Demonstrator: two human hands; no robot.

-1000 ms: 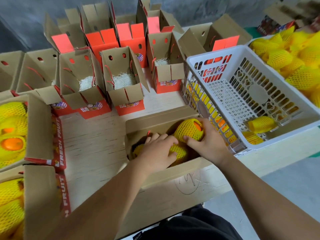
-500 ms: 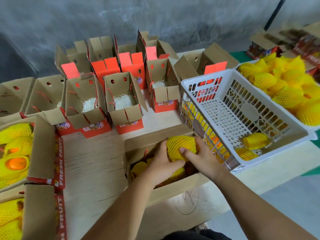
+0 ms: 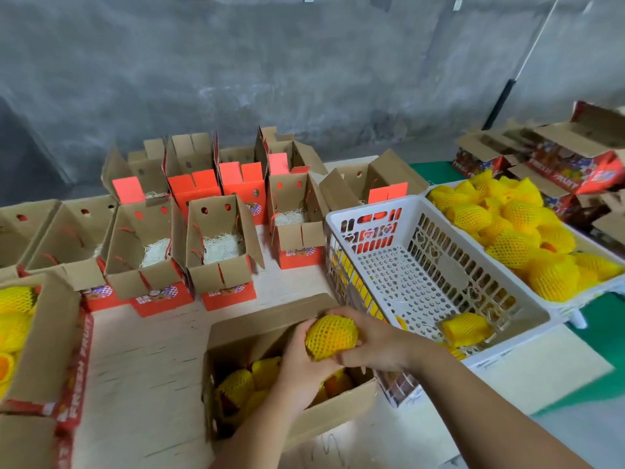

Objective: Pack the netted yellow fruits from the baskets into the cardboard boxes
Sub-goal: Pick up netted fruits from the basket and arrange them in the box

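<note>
A netted yellow fruit (image 3: 331,337) is held just above the open cardboard box (image 3: 338,419) at the near edge of the table (image 3: 145,363). The left hand (image 3: 304,363) cups it from the 7 o'clock side with fingers curled round it, and the right hand (image 3: 375,343) grips it from 3 o'clock, thumb over the top. Inside the box, below the hands, lie more netted fruits (image 3: 243,384). At 2 o'clock from the hands a white plastic basket (image 3: 439,231) holds one netted fruit (image 3: 465,328) in its near corner. Further out at 2 o'clock a second basket (image 3: 592,292) is heaped with netted fruits (image 3: 514,231). At 11 o'clock stand open red-and-brown boxes (image 3: 216,245) lined with pale shredded padding. At 9 o'clock a box (image 3: 44,333) already holds netted fruits.
</note>
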